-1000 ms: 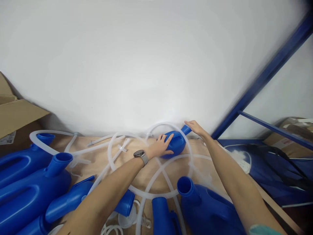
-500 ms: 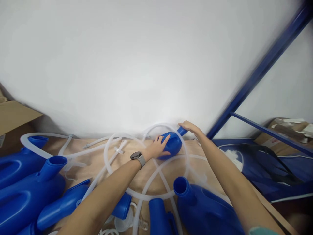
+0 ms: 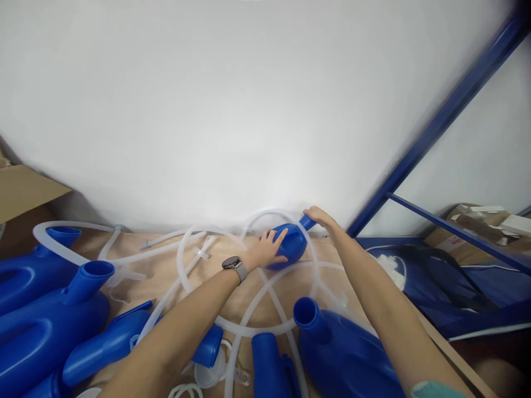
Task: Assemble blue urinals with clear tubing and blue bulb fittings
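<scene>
Against the wall lies a blue plastic urinal bottle [image 3: 293, 244] on its side, its neck pointing to the upper right. My left hand [image 3: 267, 250], with a watch [image 3: 234, 266] on the wrist, grips the bottle's body with thumb and fingers apart around it. At the mouth end, my right hand [image 3: 319, 215] is closed around the neck; the fingers' far side is hidden. A clear plastic tube [image 3: 317, 260] loops in coils around and below the bottle, passing close to both hands.
More blue urinal bottles [image 3: 62, 326] crowd the left, and another bottle [image 3: 348, 354] stands nearer on the right. Blue bottle necks and clear fittings [image 3: 202, 252] lie on the brown surface [image 3: 166, 276]. A blue metal frame [image 3: 435, 119] slants up at right. A cardboard box [image 3: 29, 190] stands at left.
The view has shifted very slightly. Both hands stay on the bottle, with no clear change in their hold.
</scene>
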A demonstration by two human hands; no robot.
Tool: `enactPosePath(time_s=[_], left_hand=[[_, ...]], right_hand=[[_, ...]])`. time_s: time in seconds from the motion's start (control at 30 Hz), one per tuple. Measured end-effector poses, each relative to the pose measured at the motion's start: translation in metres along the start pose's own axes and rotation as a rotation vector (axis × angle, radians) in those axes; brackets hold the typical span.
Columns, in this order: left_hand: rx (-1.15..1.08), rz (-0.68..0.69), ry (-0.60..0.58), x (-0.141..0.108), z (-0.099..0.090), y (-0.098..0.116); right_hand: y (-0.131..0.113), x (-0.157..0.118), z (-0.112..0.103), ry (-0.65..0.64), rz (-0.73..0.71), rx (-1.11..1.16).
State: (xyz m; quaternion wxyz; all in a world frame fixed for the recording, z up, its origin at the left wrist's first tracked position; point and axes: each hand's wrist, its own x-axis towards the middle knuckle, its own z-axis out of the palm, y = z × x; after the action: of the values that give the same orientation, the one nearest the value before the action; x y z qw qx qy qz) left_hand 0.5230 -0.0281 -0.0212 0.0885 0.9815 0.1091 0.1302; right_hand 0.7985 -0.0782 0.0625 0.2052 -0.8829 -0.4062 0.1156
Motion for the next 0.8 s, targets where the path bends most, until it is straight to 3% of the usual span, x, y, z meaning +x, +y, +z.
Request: enactPosePath(time_s=[0.2, 0.47, 0.8], left_hand=[[0.028, -0.013, -0.002, -0.001, -0.003, 0.004], [0.036, -0.039, -0.001, -0.002, -0.005, 0.008], [-0.022, -0.085, 0.003, 0.004, -0.012, 0.012]], right_hand=[[-0.001, -0.002, 0.001, -0.047, 0.122, 0.005], [-0.006, 0.001, 0.002, -0.030, 0.160, -0.077], [-0.024, 0.020, -0.010, -0.107, 0.254, -0.203]])
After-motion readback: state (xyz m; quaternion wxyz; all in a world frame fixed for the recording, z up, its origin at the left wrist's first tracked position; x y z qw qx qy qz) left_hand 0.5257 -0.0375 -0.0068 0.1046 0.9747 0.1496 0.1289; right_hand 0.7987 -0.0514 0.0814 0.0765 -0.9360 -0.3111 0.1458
